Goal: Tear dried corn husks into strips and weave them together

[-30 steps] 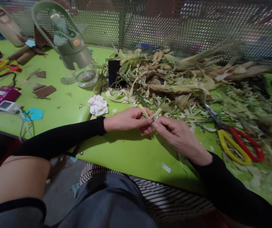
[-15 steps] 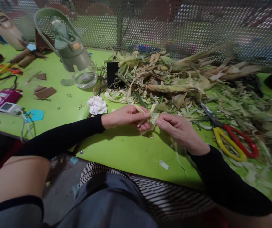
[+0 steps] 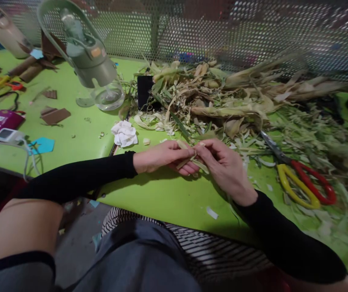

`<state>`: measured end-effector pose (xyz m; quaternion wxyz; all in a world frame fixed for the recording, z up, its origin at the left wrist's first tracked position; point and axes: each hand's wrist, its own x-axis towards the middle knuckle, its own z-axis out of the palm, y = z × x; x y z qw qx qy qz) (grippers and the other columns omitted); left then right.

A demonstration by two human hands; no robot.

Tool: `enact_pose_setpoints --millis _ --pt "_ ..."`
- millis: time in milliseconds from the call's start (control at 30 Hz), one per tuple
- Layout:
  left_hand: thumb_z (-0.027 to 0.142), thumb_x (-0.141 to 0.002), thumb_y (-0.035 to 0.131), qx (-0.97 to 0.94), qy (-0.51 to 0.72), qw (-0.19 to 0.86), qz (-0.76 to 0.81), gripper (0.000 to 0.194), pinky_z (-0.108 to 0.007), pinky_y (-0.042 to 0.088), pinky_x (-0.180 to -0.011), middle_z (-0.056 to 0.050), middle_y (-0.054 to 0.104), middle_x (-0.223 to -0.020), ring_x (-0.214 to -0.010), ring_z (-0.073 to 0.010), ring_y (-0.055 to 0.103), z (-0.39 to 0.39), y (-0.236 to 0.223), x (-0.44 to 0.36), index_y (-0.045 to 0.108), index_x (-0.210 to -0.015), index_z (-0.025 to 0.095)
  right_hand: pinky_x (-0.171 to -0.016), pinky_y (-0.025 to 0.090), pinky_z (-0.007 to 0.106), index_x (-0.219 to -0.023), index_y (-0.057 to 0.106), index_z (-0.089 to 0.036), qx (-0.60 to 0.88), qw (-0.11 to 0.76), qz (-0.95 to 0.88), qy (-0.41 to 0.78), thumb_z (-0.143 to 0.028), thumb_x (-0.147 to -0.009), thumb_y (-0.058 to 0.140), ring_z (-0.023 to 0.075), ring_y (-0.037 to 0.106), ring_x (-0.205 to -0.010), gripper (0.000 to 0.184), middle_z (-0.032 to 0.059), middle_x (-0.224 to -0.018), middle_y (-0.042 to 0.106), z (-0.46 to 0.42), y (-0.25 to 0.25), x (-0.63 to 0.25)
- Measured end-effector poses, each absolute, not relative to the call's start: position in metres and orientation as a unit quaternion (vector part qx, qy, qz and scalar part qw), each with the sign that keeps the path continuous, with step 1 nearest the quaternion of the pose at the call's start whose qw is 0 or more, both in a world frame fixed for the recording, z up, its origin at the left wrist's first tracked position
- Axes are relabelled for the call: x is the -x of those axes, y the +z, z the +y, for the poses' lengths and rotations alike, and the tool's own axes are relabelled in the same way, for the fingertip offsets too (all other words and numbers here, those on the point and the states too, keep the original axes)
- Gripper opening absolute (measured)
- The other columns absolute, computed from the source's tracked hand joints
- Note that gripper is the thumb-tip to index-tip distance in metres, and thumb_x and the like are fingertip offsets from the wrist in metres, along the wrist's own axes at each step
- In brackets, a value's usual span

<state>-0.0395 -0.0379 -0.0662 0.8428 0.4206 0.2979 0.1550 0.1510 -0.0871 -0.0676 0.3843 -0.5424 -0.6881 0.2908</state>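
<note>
Between thumb and fingers, my left hand (image 3: 174, 156) pinches pale green corn husk strips (image 3: 203, 166), whose ends stick out past the fingers. My right hand (image 3: 224, 164) is closed too, its thumb and forefinger meeting on the same husk piece, right against the left fingertips. Both hands are just above the green table (image 3: 155, 198). Behind them lies a heap of dried corn husks (image 3: 228, 111). Scissors (image 3: 298, 178) with one yellow and one red handle loop lie to the right of my right hand, blades pointing at the heap.
A crumpled white tissue (image 3: 124, 134) sits left of the heap. Farther left stand a tilted-looking clear bottle with a green lid (image 3: 91, 65), a purple box (image 3: 2, 123) and brown scraps (image 3: 55, 115). A perforated metal screen (image 3: 192, 32) closes off the back. Shredded husk (image 3: 301, 125) covers the right side.
My right hand has come in slightly to the left and up, meeting the left fingers. The husk piece has turned between them. A small pale bit now shows beside the tissue.
</note>
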Motion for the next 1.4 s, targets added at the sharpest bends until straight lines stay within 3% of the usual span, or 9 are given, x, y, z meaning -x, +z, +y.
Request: enact_pose_setpoints --millis 133,400,667,767,867,1033,1167,1267,1400 --pt "0.028 -0.095 0.067 -0.41 0.143 0.862 0.261 0.02 -0.033 0.059 -0.092 -0.008 0.076 -0.081 -0.081 -0.0126 0.074 -0.041 -0.065 0.039 0.068 -0.089 0.009 -0.057 0.039 0.027 -0.079 0.062 -0.022 0.547 0.407 -0.659 0.317 -0.042 -0.096 0.062 0.0127 0.05 -0.061 0.027 -0.0019 -0.068 0.058 -0.092 -0.061 -0.146" --pt "0.028 -0.091 0.072 -0.383 0.122 0.888 0.223 0.018 -0.034 0.058 -0.091 -0.006 0.077 -0.086 -0.08 -0.0114 0.074 -0.049 -0.069 0.041 0.065 -0.093 0.011 -0.057 0.04 0.027 -0.076 0.062 -0.022 0.545 0.405 -0.643 0.355 -0.035 -0.096 0.062 0.0121 0.049 -0.058 0.023 -0.0029 -0.065 0.057 -0.094 -0.056 -0.144" --pt "0.027 -0.099 0.06 -0.376 0.137 0.884 0.244 0.018 -0.026 0.056 -0.083 -0.006 0.076 -0.083 -0.075 -0.0094 0.07 -0.051 -0.069 0.036 0.068 -0.094 0.011 -0.054 0.041 0.027 -0.081 0.064 -0.022 0.569 0.385 -0.614 0.388 -0.042 -0.095 0.062 0.0125 0.049 -0.056 0.024 -0.0028 -0.064 0.055 -0.085 -0.057 -0.148" --pt "0.029 -0.099 0.059 -0.346 0.231 0.872 0.257 0.018 -0.03 0.054 -0.094 -0.008 0.078 -0.098 -0.088 -0.0117 0.071 -0.044 -0.063 0.035 0.068 -0.101 0.013 -0.055 0.042 0.029 -0.095 0.064 -0.024 0.599 0.452 -0.601 0.275 -0.046 -0.097 0.058 0.0147 0.05 -0.062 0.024 0.0008 -0.077 0.058 -0.084 -0.054 -0.153" --pt "0.034 -0.101 0.049 -0.321 0.309 0.855 0.267 0.025 -0.036 0.049 -0.105 -0.01 0.076 -0.115 -0.111 -0.0169 0.068 -0.04 -0.061 0.036 0.066 -0.111 0.018 -0.054 0.041 0.031 -0.091 0.06 -0.023 0.598 0.47 -0.631 0.149 -0.05 -0.097 0.057 0.0159 0.048 -0.063 0.028 0.0035 -0.081 0.058 -0.086 -0.05 -0.154" --pt "0.027 -0.098 0.049 -0.349 0.341 0.832 0.264 0.019 -0.041 0.039 -0.117 -0.01 0.071 -0.128 -0.13 -0.0197 0.059 -0.043 -0.065 0.034 0.061 -0.11 0.019 -0.048 0.035 0.028 -0.079 0.06 -0.021 0.577 0.351 -0.714 0.187 -0.058 -0.094 0.059 0.0122 0.045 -0.052 0.04 0.0007 -0.067 0.06 -0.087 -0.051 -0.15" --pt "0.042 -0.094 0.06 -0.406 0.348 0.816 0.222 0.03 -0.041 0.034 -0.121 -0.009 0.064 -0.138 -0.14 -0.0236 0.051 -0.048 -0.071 0.032 0.061 -0.116 0.022 -0.053 0.038 0.028 -0.08 0.064 -0.021 0.566 0.352 -0.716 0.207 -0.05 -0.093 0.064 0.0126 0.05 -0.055 0.032 -0.0001 -0.067 0.062 -0.087 -0.058 -0.15" --pt "0.05 -0.097 0.054 -0.419 0.331 0.817 0.219 0.035 -0.043 0.034 -0.12 -0.009 0.062 -0.139 -0.137 -0.0243 0.053 -0.045 -0.073 0.033 0.063 -0.117 0.023 -0.052 0.038 0.027 -0.078 0.064 -0.021 0.567 0.367 -0.7 0.231 -0.038 -0.095 0.061 0.0126 0.049 -0.055 0.024 -0.0009 -0.066 0.06 -0.087 -0.057 -0.153" --pt "0.034 -0.099 0.057 -0.411 0.303 0.821 0.253 0.02 -0.04 0.045 -0.109 -0.008 0.072 -0.116 -0.111 -0.0181 0.068 -0.038 -0.071 0.037 0.063 -0.109 0.019 -0.049 0.035 0.027 -0.081 0.061 -0.022 0.583 0.394 -0.682 0.2 -0.032 -0.094 0.059 0.0125 0.048 -0.054 0.016 -0.0005 -0.067 0.06 -0.087 -0.05 -0.155"
